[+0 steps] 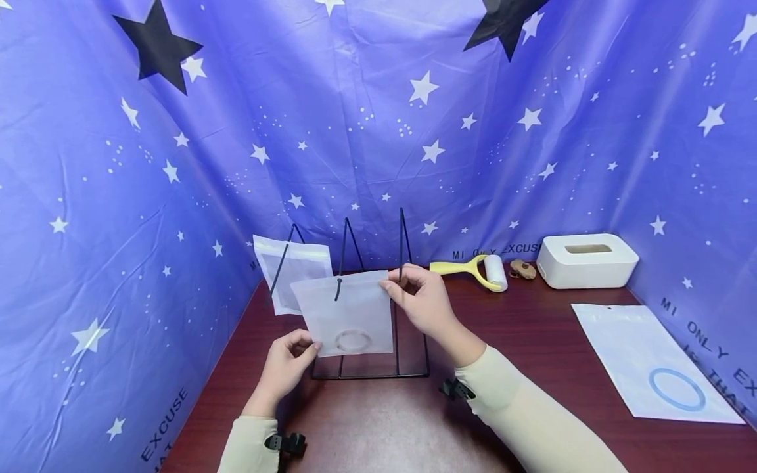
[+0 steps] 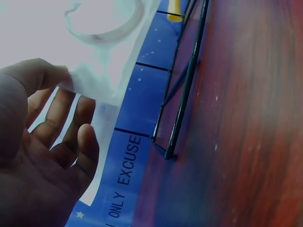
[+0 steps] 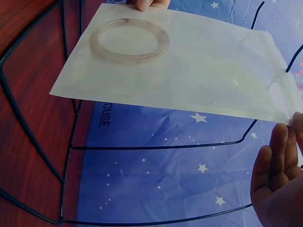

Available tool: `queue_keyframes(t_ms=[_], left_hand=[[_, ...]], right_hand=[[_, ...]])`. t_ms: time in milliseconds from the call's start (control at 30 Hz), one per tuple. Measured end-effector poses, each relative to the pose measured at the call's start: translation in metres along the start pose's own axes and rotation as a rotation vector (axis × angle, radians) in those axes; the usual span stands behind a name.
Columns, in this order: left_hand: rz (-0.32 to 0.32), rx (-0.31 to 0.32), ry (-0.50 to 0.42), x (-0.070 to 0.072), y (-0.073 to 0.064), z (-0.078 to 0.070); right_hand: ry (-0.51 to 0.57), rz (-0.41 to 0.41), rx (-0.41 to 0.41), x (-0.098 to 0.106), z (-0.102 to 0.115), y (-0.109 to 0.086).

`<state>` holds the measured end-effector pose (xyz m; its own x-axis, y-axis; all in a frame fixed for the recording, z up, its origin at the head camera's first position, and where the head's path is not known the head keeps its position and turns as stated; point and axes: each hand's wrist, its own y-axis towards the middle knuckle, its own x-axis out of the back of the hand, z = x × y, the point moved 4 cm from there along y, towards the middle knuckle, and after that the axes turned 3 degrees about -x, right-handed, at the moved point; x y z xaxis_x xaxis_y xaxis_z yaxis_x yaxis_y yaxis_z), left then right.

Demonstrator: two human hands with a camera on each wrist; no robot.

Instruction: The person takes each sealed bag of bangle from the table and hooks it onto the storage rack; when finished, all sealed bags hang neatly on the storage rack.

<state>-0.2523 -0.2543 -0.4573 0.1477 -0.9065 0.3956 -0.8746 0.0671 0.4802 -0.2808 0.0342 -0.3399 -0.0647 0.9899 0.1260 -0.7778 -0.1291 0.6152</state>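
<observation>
A translucent plastic zip bag (image 1: 343,315) with a pale bangle (image 3: 130,57) inside is at the front of a black wire rack (image 1: 378,377). One wire end shows in front of the bag's top; whether it goes through a hole I cannot tell. My left hand (image 1: 288,368) pinches the bag's lower left corner, thumb on the near face, as the left wrist view also shows. My right hand (image 1: 427,305) pinches the upper right corner, close to the rack's right wire. A second translucent bag (image 1: 307,257) hangs at the rack's left wire.
At the back right lie a yellow-handled lint roller (image 1: 473,268) and a small brown object (image 1: 523,269), beside a white tissue box (image 1: 585,270). A white bag (image 1: 627,348) with a blue ring on it lies on the dark red table (image 1: 520,368). Starred blue cloth (image 1: 378,131) encloses the table.
</observation>
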Motion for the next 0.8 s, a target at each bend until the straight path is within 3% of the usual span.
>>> queue_keyframes(t_ms=[167,367,500,800], left_hand=[[-0.041,-0.014,0.026,0.001,0.006,-0.001],[-0.087,-0.006,0.084,0.002,0.015,0.028],[-0.099,0.003,0.068,0.004,0.02,0.043],[-0.125,-0.023,0.066,0.003,0.031,0.05]], right_hand=[[0.004,-0.01,-0.034,-0.001,-0.006,0.007],[-0.011,-0.01,-0.092,-0.004,-0.036,0.014],[-0.016,-0.021,-0.104,-0.003,-0.046,0.018],[-0.026,-0.037,-0.105,0.0,-0.056,0.031]])
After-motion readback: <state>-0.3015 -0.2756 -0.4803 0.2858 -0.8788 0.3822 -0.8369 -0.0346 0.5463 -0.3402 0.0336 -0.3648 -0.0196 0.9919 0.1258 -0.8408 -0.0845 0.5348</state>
